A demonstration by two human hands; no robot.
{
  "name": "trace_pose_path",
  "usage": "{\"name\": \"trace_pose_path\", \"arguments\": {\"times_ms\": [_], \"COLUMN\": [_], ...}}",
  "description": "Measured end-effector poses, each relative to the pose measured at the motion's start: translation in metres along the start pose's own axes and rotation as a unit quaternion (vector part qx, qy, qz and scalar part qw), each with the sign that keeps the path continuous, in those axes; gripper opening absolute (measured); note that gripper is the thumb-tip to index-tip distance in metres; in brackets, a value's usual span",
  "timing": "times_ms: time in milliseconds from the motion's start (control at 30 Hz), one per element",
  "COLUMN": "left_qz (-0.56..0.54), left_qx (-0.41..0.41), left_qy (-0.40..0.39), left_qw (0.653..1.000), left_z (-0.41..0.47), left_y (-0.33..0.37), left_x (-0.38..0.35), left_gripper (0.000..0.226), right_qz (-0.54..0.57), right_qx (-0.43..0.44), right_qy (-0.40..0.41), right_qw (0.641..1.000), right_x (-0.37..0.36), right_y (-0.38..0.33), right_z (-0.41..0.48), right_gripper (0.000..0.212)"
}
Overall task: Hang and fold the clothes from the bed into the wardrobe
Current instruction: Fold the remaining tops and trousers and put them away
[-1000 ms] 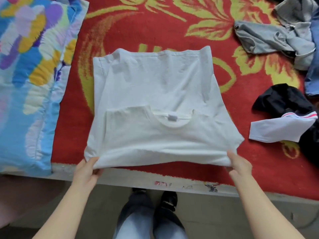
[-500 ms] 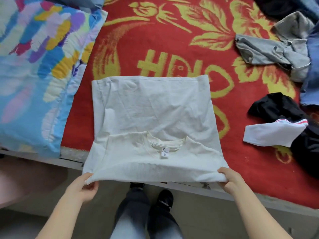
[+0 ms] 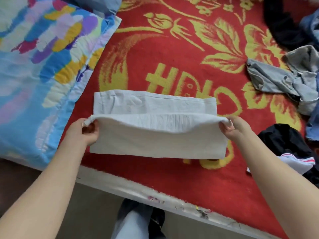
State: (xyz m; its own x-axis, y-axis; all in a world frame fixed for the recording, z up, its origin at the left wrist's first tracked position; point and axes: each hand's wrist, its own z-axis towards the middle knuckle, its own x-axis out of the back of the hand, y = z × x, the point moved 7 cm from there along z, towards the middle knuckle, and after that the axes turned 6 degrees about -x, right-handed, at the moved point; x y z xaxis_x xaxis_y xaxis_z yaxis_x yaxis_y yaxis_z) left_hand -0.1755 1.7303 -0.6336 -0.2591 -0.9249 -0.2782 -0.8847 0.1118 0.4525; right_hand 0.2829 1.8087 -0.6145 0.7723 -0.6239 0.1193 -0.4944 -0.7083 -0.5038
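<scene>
A white T-shirt [image 3: 155,140] lies partly folded on the red bed cover [image 3: 155,54], its near half raised and carried over the far half. My left hand [image 3: 84,131] pinches the left end of the lifted fold. My right hand [image 3: 233,128] pinches the right end. A strip of the shirt's far layer [image 3: 151,104] still shows flat beyond the fold. Faint printed lettering shows through the cloth near the fold's top.
A blue patterned pillow [image 3: 39,69] lies at the left. A grey garment [image 3: 283,80] sits at the right, a black one with a white, red-striped piece [image 3: 293,149] near my right forearm, and dark and blue clothes [image 3: 284,23] at the far right. The bed edge [image 3: 155,195] runs below.
Both hands lifted the shirt's near edge off the bed edge and carried it away from me over the far part, so the collar and label are now hidden inside the fold.
</scene>
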Motion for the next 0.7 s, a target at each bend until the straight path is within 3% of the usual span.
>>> {"name": "trace_pose_path", "arguments": {"times_ms": [33,100,133,200,233,267,367,400,433,500,533,600,700], "left_qz": [-0.01,0.023,0.074,0.235,0.355,0.483,0.784,0.829,0.855,0.863,0.851,0.83,0.794], "left_qx": [-0.015,-0.032,-0.042,-0.097,-0.148,-0.202,-0.314,-0.33,-0.337,-0.389,-0.427,-0.468,-0.53], "left_qy": [-0.04,-0.115,-0.13,-0.123,-0.109,-0.106,-0.078,-0.086,-0.101,-0.133,-0.152,-0.175,-0.201], "left_qw": [0.999,0.993,0.988,0.959,0.917,0.845,0.53,0.443,0.38,0.292,0.266,0.246,0.22], "left_z": [0.006,0.021,0.026,0.042,0.051,0.058,0.071,0.071,0.068,0.074,0.078,0.084,0.074], "left_y": [0.004,0.008,0.004,-0.005,-0.01,-0.016,-0.039,-0.047,-0.053,-0.06,-0.063,-0.068,-0.088], "left_x": [-0.024,-0.06,-0.065,-0.065,-0.057,-0.05,-0.038,-0.036,-0.034,-0.031,-0.032,-0.037,-0.076], "left_gripper": [0.004,0.039,0.056,0.07,0.078,0.087,0.082,0.078,0.077,0.08,0.083,0.09,0.077], "right_qz": [0.028,0.019,-0.011,-0.103,-0.178,-0.253,-0.409,-0.44,-0.482,-0.615,-0.667,-0.727,-0.762], "right_qx": [0.023,0.057,0.064,0.067,0.079,0.095,0.092,0.08,0.077,0.16,0.252,0.357,0.402], "right_qy": [-0.014,-0.023,-0.025,-0.003,0.032,0.067,0.13,0.138,0.151,0.176,0.17,0.105,0.045], "right_qw": [0.999,0.998,0.998,0.992,0.98,0.96,0.899,0.883,0.86,0.752,0.68,0.577,0.505], "right_x": [-0.012,-0.033,-0.036,-0.041,-0.036,-0.032,-0.019,-0.015,-0.012,-0.016,-0.027,-0.051,-0.092], "right_y": [-0.009,-0.02,-0.018,-0.005,0.005,0.014,0.044,0.054,0.061,0.062,0.062,0.073,0.082], "right_z": [0.002,0.008,0.009,0.024,0.031,0.035,0.055,0.063,0.068,0.066,0.061,0.055,0.053], "right_gripper": [0.039,0.052,0.055,0.06,0.064,0.068,0.072,0.071,0.07,0.061,0.056,0.056,0.055]}}
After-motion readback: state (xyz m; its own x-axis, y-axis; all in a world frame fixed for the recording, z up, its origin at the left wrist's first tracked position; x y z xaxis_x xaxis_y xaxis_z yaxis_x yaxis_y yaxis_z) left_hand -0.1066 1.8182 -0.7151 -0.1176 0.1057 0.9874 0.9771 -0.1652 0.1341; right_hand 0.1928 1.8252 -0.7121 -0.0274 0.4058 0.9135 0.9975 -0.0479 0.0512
